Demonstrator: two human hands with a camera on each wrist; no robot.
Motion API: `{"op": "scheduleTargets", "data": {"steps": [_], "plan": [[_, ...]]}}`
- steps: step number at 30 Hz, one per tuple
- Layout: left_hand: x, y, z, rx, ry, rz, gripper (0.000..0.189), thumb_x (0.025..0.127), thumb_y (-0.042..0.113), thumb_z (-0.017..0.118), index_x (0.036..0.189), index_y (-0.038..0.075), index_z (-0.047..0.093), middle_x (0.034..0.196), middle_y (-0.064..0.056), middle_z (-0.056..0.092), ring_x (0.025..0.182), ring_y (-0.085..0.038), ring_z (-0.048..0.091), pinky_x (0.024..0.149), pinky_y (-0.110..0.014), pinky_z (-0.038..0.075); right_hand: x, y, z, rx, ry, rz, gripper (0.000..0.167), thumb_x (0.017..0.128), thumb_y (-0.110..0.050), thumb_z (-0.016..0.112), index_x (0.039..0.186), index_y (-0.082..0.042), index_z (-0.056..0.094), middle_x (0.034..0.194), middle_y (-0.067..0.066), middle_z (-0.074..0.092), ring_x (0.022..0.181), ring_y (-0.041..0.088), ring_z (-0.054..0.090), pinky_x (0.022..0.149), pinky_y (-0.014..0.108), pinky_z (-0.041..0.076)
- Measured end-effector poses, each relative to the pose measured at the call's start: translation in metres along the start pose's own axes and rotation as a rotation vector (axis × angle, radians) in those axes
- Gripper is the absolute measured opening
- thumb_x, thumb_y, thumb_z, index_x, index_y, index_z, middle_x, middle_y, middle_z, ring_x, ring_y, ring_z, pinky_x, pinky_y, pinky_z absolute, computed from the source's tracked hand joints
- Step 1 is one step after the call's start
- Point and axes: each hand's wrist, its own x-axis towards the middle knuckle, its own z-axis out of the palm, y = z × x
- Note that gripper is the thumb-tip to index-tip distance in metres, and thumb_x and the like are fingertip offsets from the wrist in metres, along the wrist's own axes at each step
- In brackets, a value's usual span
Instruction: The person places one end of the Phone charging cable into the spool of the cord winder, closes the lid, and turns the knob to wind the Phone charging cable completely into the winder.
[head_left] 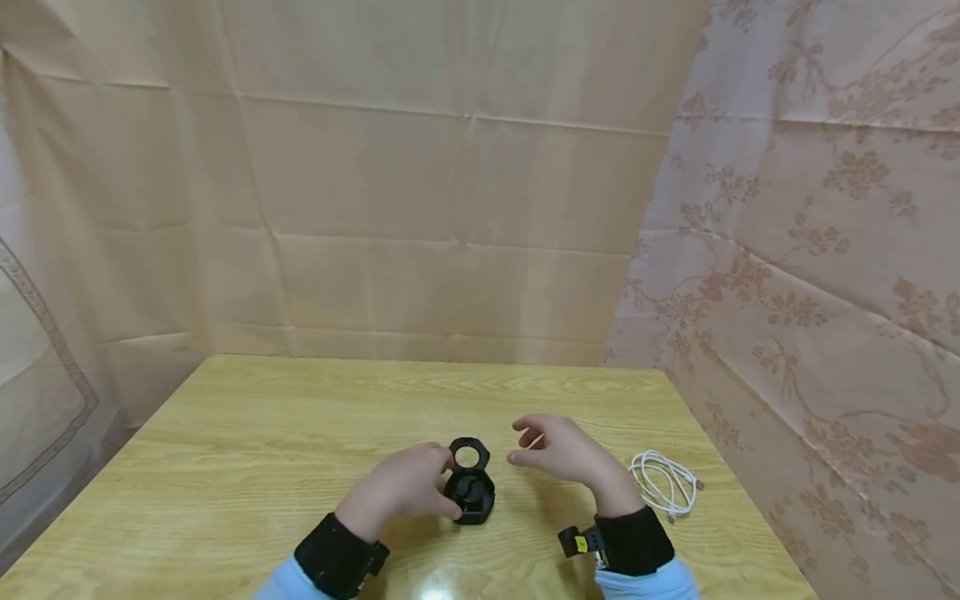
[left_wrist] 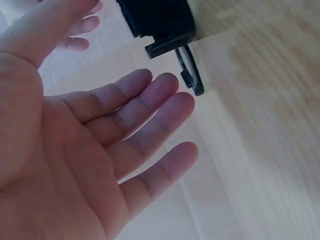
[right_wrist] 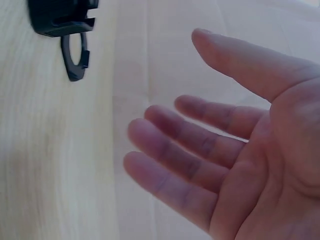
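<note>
A small black eight-sided case (head_left: pixel 472 502) stands on the table, its hinged lid (head_left: pixel 483 457) raised at the back with a round hole through it. Something dark sits inside the case, too indistinct to name. My left hand (head_left: pixel 412 483) is at the case's left side, thumb near its front edge. In the left wrist view, those fingers (left_wrist: pixel 165 117) are loosely extended, with a gap between them and the case (left_wrist: pixel 162 22). To the right of the case, my right hand (head_left: pixel 562 450) hovers above the table holding nothing. Its fingers (right_wrist: pixel 165 175) are relaxed and spread in the right wrist view.
A coiled white cable (head_left: pixel 651 482) lies on the table to the right, just beyond my right wrist. The wood-grain table (head_left: pixel 300 417) ends at a beige cloth (head_left: pixel 412 208) behind and a floral cloth (head_left: pixel 795 250) at the right.
</note>
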Motion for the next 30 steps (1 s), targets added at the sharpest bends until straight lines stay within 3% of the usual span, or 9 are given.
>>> {"op": "scheduleTargets", "data": {"steps": [5,10,15,24,30], "plan": [[-0.003,-0.001,-0.005,-0.035,-0.001,-0.002,0.058,0.073,0.04,0.091,0.117,0.008,0.07,0.11,-0.004,0.066,0.095,-0.022,0.064,0.081,-0.044,0.054,-0.002,-0.003,-0.005,-0.034,0.061,-0.074,0.043,0.094,-0.025,0.076,0.131,-0.007,0.065,0.107,0.004,0.068,0.096,0.02,0.066,0.079,0.041,0.055],[-0.005,-0.003,-0.01,-0.08,-0.016,0.009,0.06,0.077,0.035,0.09,0.124,0.004,0.068,0.111,-0.007,0.067,0.099,-0.025,0.064,0.085,-0.047,0.054,-0.002,-0.009,-0.004,-0.164,0.095,-0.167,0.033,0.095,-0.02,0.075,0.126,-0.012,0.07,0.111,0.002,0.07,0.096,0.019,0.066,0.082,0.04,0.054],[-0.007,-0.009,-0.012,-0.137,-0.026,0.035,0.059,0.077,0.028,0.09,0.125,0.001,0.068,0.105,-0.008,0.068,0.093,-0.023,0.064,0.082,-0.045,0.053,-0.001,-0.016,0.003,-0.272,0.071,-0.239,0.027,0.093,-0.015,0.077,0.12,-0.013,0.073,0.11,-0.001,0.071,0.091,0.018,0.066,0.078,0.035,0.054],[-0.004,-0.013,-0.01,-0.146,-0.055,0.038,0.054,0.079,0.028,0.088,0.123,0.004,0.07,0.094,-0.001,0.066,0.084,-0.017,0.061,0.075,-0.041,0.052,0.004,-0.025,0.025,-0.323,-0.104,-0.179,0.028,0.09,-0.011,0.079,0.118,-0.011,0.076,0.09,-0.001,0.065,0.073,0.009,0.055,0.066,0.027,0.048],[-0.002,-0.01,-0.007,-0.148,-0.07,0.011,0.049,0.078,0.027,0.089,0.117,0.003,0.072,0.087,0.003,0.063,0.078,-0.015,0.058,0.073,-0.038,0.051,0.007,-0.031,0.04,-0.387,-0.138,-0.126,0.026,0.089,-0.015,0.081,0.114,-0.014,0.078,0.082,-0.005,0.06,0.073,0.009,0.051,0.066,0.027,0.044]]}}
